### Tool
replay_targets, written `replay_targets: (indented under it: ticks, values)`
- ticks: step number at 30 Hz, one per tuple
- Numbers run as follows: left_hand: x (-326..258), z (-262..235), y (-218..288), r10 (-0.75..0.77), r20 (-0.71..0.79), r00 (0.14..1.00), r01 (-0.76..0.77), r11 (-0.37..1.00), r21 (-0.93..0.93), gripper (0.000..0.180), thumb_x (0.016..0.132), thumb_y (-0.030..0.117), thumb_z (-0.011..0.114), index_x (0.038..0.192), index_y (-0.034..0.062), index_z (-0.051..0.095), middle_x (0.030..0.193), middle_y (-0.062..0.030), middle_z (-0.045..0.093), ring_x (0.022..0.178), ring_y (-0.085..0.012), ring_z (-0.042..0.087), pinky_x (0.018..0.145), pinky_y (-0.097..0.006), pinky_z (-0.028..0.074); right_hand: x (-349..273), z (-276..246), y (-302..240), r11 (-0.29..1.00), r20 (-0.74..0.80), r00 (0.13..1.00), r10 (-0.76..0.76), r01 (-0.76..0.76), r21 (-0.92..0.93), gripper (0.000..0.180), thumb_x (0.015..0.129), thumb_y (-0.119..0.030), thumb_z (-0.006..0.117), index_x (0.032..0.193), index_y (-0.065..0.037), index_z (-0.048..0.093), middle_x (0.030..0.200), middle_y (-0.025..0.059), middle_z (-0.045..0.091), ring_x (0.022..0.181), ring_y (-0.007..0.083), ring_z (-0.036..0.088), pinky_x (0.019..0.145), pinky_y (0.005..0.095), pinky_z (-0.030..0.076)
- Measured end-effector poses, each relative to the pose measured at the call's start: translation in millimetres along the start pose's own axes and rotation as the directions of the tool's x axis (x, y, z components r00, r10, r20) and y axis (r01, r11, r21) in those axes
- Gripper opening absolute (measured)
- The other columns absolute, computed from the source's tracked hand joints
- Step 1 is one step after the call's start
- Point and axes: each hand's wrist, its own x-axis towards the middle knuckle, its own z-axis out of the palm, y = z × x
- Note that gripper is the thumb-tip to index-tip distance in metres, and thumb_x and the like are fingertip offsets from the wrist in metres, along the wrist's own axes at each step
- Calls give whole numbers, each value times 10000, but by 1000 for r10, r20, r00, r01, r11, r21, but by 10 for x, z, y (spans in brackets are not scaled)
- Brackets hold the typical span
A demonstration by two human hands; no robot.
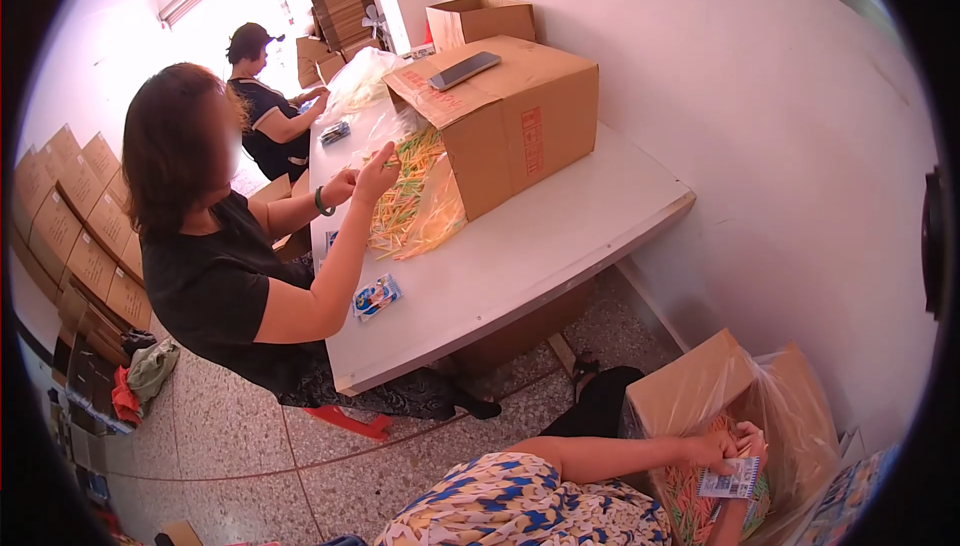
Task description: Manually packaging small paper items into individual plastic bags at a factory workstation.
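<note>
My left hand [714, 449] reaches across to the lower right and grips the top of a small printed packet [731, 481]. My right hand [752, 438] sits against it with curled fingers; what it holds is unclear. Both hands are over an open cardboard box [680, 386] lined with a clear plastic bag [790, 416] that holds several thin coloured sticks [690, 501]. My patterned blue and yellow garment [520, 506] fills the bottom middle.
A person in a black top stands at a white table [540, 246], handling coloured sticks [405, 201] spilling from a big cardboard box [520, 126] with a phone [463, 70] on top. A small packet [376, 297] lies on the table. Another person works behind. Cartons [70, 226] are stacked at left.
</note>
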Motion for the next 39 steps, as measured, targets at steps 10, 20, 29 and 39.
replay_targets:
  ticks: [10, 20, 29, 39]
  values:
    - [36, -75, -36, 60, -18, 998, -60, 998, -20, 43, 734, 16, 662, 696, 1, 647, 647, 11, 593, 602, -60, 539, 552, -235, 436, -13, 143, -80, 952, 289, 923, -255, 292, -94, 381, 985, -232, 335, 880, 11, 609, 1018, 171, 623, 936, 237, 588, 934, 363, 417]
    - [149, -120, -268, 312, -104, 944, -292, 941, 170, 10, 730, -10, 654, 723, -15, 658, 654, -1, 593, 601, -92, 545, 583, -251, 455, -190, 235, -569, 987, 279, 947, 157, -162, -6, 387, 952, -263, 446, 1230, -3, 513, 1043, 73, 579, 928, 146, 556, 857, 284, 433]
    - [11, -37, 35, -77, -185, 980, 47, 986, -159, 54, 761, 7, 641, 793, -26, 669, 706, -10, 623, 637, -97, 568, 601, -250, 457, -367, 124, -1200, 978, 591, 798, 122, 6, -211, 1011, 597, -185, 779, 1431, -17, 232, 1347, 126, 429, 1208, 208, 434, 1009, 317, 360]
    - [42, -58, 21, -98, -200, 975, 72, 988, -133, 59, 766, 12, 654, 807, -23, 678, 732, -9, 636, 660, -90, 576, 626, -246, 460, -397, 231, -831, 463, 551, 832, -66, 515, -722, 960, 643, -200, 772, 1411, 20, 239, 1448, 196, 293, 1338, 302, 288, 1105, 348, 211]
